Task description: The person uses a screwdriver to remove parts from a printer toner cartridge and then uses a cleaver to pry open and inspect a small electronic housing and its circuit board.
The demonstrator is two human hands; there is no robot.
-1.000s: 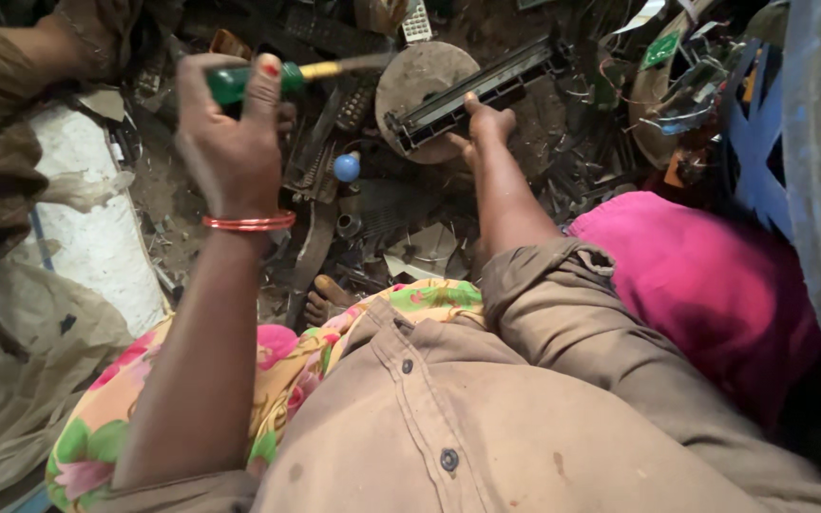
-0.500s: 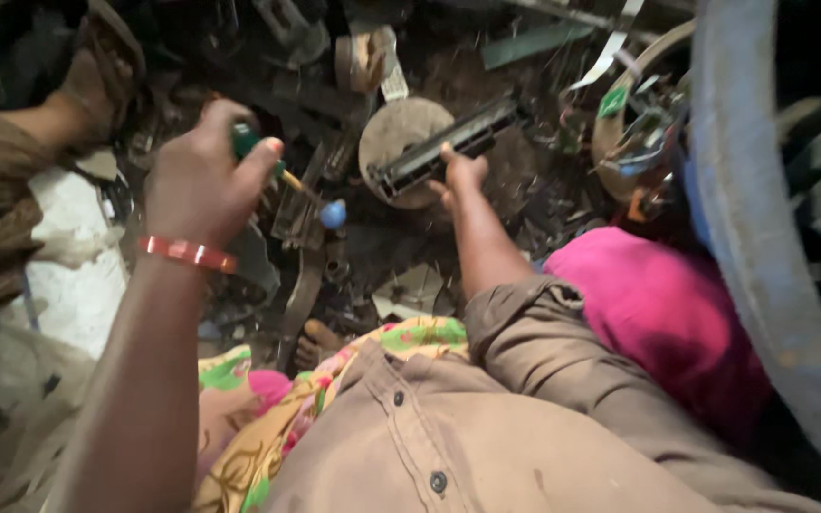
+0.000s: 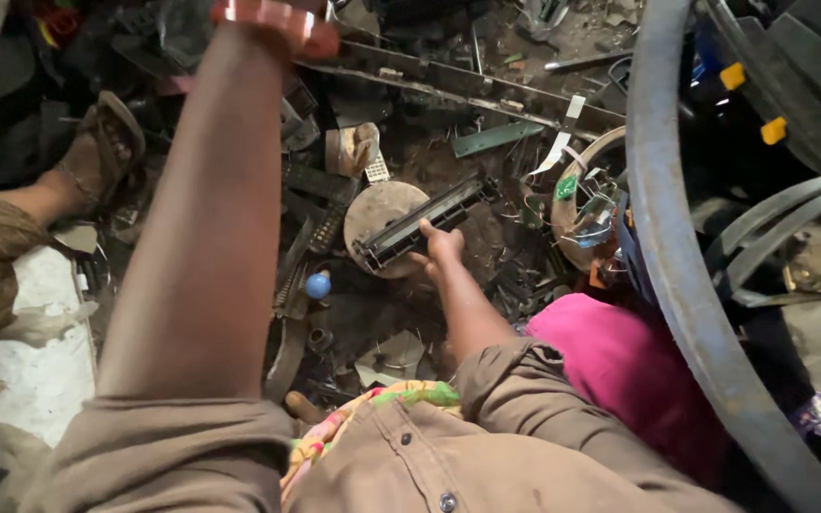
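My right hand (image 3: 437, 243) reaches down and grips the near edge of a long black plastic bar (image 3: 422, 220). The bar lies slanted across a round brownish disc (image 3: 378, 211) on the scrap-covered ground. My left forearm (image 3: 203, 218) is raised high through the left of the view, with an orange bangle (image 3: 276, 21) at the wrist. The left hand itself is cut off by the top edge, so what it holds is hidden. A small blue ball (image 3: 318, 285) lies left of the disc.
Another person's sandalled foot (image 3: 99, 152) rests at the left, above a white slab (image 3: 38, 372). A thick grey curved rim (image 3: 678, 275) sweeps down the right side. Pink cloth (image 3: 621, 372) covers my right knee. A long metal strip (image 3: 458, 87) and circuit scraps (image 3: 589, 207) litter the ground.
My left arm has swung up, taking the hand and its green-handled screwdriver out past the top edge. The right hand stays on the black bar. The camera has tilted closer.
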